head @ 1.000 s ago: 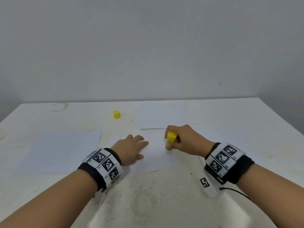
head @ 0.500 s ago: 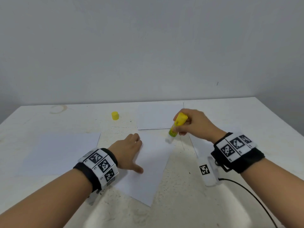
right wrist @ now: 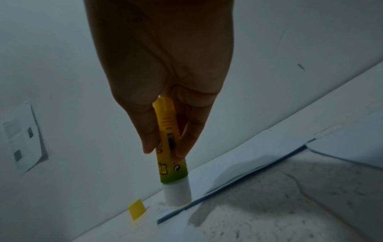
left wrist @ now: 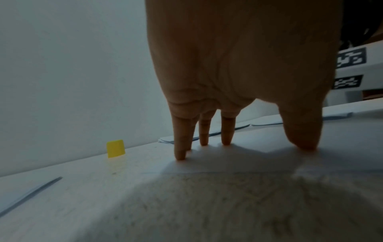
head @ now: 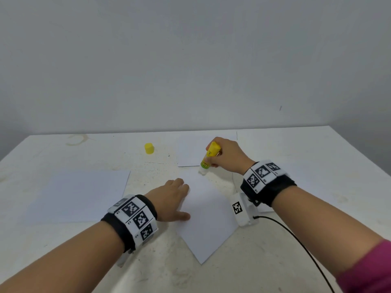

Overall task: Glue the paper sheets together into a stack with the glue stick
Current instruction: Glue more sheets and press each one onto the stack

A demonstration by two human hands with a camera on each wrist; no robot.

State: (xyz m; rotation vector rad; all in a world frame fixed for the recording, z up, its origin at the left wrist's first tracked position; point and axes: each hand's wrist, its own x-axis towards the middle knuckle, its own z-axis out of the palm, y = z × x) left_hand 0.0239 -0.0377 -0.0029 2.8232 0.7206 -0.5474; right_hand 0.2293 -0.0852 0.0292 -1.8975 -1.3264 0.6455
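- Head view: left hand point(head: 169, 199), fingers straight, presses angled white paper sheet point(head: 208, 220); right hand point(head: 227, 155) grips yellow glue stick point(head: 209, 157), tip at sheet's 12 o'clock corner; yellow cap point(head: 149, 148) at 10 o'clock on white table point(head: 63, 250).
- Left wrist: fingertips point(left wrist: 180, 155) touch the sheet.
- Right wrist: fingers clamp the stick; grey wall point(right wrist: 290, 32) behind.

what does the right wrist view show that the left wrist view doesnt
Only the right wrist view shows the right hand gripping the glue stick, its white tip down at a sheet's corner, and a wall socket. Only the left wrist view shows the left hand with fingertips pressing on a sheet. Both show the yellow cap on the table.
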